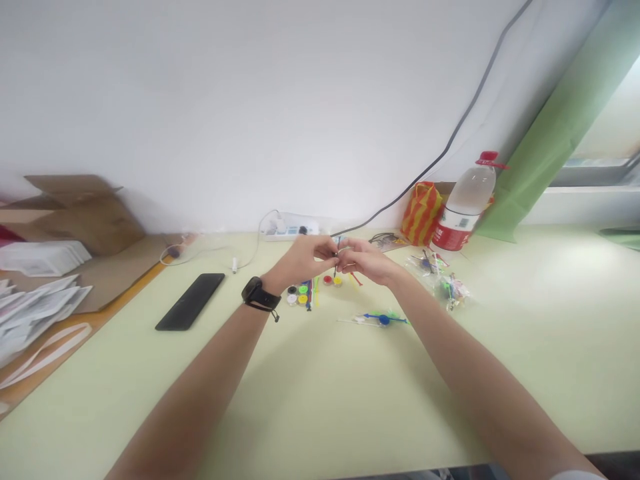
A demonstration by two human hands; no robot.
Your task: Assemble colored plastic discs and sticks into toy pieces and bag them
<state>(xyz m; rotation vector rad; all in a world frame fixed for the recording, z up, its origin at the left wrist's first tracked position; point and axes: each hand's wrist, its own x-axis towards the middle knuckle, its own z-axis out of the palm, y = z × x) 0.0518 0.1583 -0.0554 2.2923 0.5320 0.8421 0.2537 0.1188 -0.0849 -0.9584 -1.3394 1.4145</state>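
Note:
My left hand (304, 257) and my right hand (371, 261) meet above the middle of the table, fingertips pinched together. Between them is a thin dark stick (335, 272) with a pointed end showing below the fingers; the rest is mostly covered. Just under the hands lie small round plastic discs, including a red disc (327, 280), a green disc (303, 290) and a black disc (292, 290). Coloured thin strips (313, 293) lie beside them. Closer to me, a blue arrow-shaped piece with a round centre (383, 320) rests near white and green pieces.
A black phone (190, 302) lies at left, near a cardboard box (95, 213) and stacked white packets (40, 313). A power strip (290, 228) is against the wall. At right stand a large bottle (463, 207) and a striped bag (421, 213), with clear packets of coloured parts (453, 290).

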